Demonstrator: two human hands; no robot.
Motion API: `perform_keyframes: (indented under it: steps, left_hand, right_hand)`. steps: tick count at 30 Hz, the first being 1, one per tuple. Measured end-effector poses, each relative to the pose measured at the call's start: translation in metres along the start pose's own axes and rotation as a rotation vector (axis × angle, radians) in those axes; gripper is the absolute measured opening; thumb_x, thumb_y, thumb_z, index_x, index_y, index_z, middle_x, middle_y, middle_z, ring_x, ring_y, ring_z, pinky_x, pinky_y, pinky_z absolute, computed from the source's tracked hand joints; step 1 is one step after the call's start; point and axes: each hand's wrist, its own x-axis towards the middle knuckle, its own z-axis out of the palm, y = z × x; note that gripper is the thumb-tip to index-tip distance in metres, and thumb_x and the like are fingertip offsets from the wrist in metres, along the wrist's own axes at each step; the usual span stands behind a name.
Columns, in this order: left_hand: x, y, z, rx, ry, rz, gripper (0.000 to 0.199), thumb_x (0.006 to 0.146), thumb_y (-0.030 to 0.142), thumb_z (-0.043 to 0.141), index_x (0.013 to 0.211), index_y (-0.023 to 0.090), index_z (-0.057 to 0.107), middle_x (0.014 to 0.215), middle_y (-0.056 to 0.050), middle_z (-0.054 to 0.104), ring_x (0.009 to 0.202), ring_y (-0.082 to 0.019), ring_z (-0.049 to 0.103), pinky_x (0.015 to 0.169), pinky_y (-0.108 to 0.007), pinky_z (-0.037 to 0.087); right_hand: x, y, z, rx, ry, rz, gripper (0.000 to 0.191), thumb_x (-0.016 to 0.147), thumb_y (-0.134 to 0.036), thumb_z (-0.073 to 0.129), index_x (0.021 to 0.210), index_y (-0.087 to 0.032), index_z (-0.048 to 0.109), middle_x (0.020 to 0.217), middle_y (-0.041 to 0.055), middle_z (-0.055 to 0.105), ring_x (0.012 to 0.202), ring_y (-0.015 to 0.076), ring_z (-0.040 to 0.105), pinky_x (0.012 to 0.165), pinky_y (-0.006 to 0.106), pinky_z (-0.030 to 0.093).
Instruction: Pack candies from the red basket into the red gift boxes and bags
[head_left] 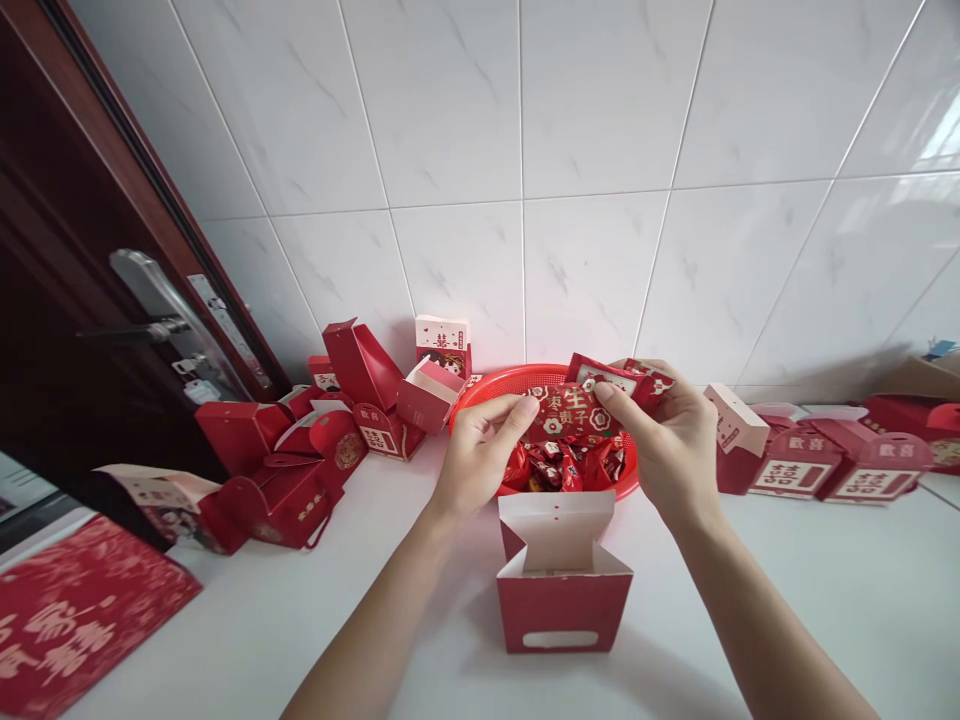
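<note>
Above a red plastic basket, both hands hold a flat red candy packet with gold and white print. My left hand pinches its left end between thumb and fingers. At the other end, my right hand grips it under the thumb, along with more red packets fanned out behind it. Wrapped candies in shiny red foil lie in the basket below. Nearer to me stands a red gift box with its top flaps open and a white interior.
Several red gift boxes crowd the left side by a dark door with a metal handle. More boxes line the right along the tiled wall. A red printed bag lies at front left on the white table.
</note>
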Motion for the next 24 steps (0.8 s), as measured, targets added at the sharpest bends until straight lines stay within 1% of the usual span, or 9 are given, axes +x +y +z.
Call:
perform_keyframes:
  steps: [5,9,11,14,16,18,20,22,24]
  left_hand:
    - [-0.0027,-0.0007,0.0011,0.112,0.086,0.091,0.044,0.093,0.05,0.064,0.063,0.019,0.057,0.064,0.001,0.04,0.063,-0.013,0.036,0.057,-0.026,0.034]
    - [-0.004,-0.001,0.0029,0.215,0.167,0.219,0.047,0.098,0.041,0.058,0.061,0.019,0.041,0.063,0.003,0.03,0.06,-0.012,0.028,0.055,-0.026,0.028]
    - [-0.0044,-0.0013,0.0033,0.267,0.197,0.281,0.046,0.099,0.037,0.057,0.062,0.019,0.036,0.063,0.004,0.029,0.06,-0.011,0.027,0.056,-0.026,0.028]
    - [-0.0047,-0.002,0.0026,0.317,0.222,0.314,0.043,0.1,0.034,0.056,0.064,0.019,0.037,0.063,0.004,0.031,0.061,-0.011,0.029,0.058,-0.026,0.029]
    - [-0.0044,-0.0027,0.0016,0.308,0.233,0.288,0.043,0.099,0.034,0.057,0.063,0.019,0.041,0.063,0.003,0.032,0.061,-0.012,0.03,0.058,-0.026,0.03]
    - [-0.0032,-0.0033,0.0005,0.228,0.227,0.209,0.043,0.097,0.038,0.06,0.061,0.018,0.046,0.062,0.003,0.033,0.061,-0.012,0.031,0.058,-0.026,0.031]
    - [-0.0011,-0.0038,0.0001,0.064,0.189,0.091,0.042,0.091,0.045,0.066,0.061,0.018,0.054,0.062,0.003,0.039,0.063,-0.012,0.037,0.059,-0.025,0.035]
    - [0.0014,-0.0039,0.0004,-0.127,0.143,-0.023,0.042,0.083,0.051,0.074,0.062,0.018,0.06,0.064,0.001,0.047,0.067,-0.014,0.045,0.063,-0.026,0.04]
    - [0.0032,-0.0039,0.0011,-0.264,0.112,-0.105,0.041,0.075,0.053,0.08,0.062,0.017,0.065,0.066,0.0,0.055,0.07,-0.015,0.05,0.068,-0.027,0.045]
  right_hand:
    - [-0.0005,-0.0005,0.0009,0.019,-0.08,0.034,0.022,0.079,-0.038,0.082,0.088,-0.022,0.07,0.08,0.0015,0.073,0.069,0.0163,0.069,0.063,0.029,0.059]
    - [-0.0021,0.002,0.0034,0.037,-0.135,0.075,0.028,0.079,-0.041,0.082,0.093,-0.02,0.07,0.082,0.0024,0.074,0.071,0.0166,0.07,0.065,0.03,0.062]
    - [-0.0031,0.0027,0.0046,0.054,-0.153,0.1,0.029,0.079,-0.042,0.082,0.094,-0.02,0.07,0.084,0.0029,0.075,0.072,0.0169,0.071,0.066,0.029,0.062]
    - [-0.0042,0.0026,0.0056,0.08,-0.173,0.134,0.031,0.078,-0.042,0.083,0.096,-0.02,0.07,0.088,0.004,0.076,0.077,0.0184,0.073,0.069,0.03,0.063]
    - [-0.0043,0.0024,0.0055,0.088,-0.201,0.145,0.032,0.077,-0.041,0.083,0.099,-0.021,0.07,0.092,0.005,0.077,0.082,0.0204,0.074,0.073,0.032,0.063]
    - [-0.0038,0.0027,0.0049,0.107,-0.232,0.144,0.033,0.078,-0.041,0.083,0.101,-0.022,0.071,0.096,0.0059,0.078,0.087,0.0226,0.075,0.077,0.035,0.064]
    - [-0.003,0.003,0.004,0.134,-0.245,0.137,0.032,0.078,-0.04,0.083,0.101,-0.022,0.071,0.097,0.0059,0.079,0.089,0.0233,0.076,0.078,0.036,0.064]
    - [-0.0022,0.003,0.0029,0.147,-0.243,0.121,0.03,0.078,-0.038,0.083,0.101,-0.022,0.071,0.096,0.0053,0.079,0.086,0.022,0.076,0.075,0.034,0.064]
    - [-0.0016,0.0025,0.0017,0.142,-0.239,0.103,0.027,0.078,-0.035,0.083,0.1,-0.022,0.072,0.092,0.0039,0.079,0.081,0.0196,0.075,0.071,0.031,0.063]
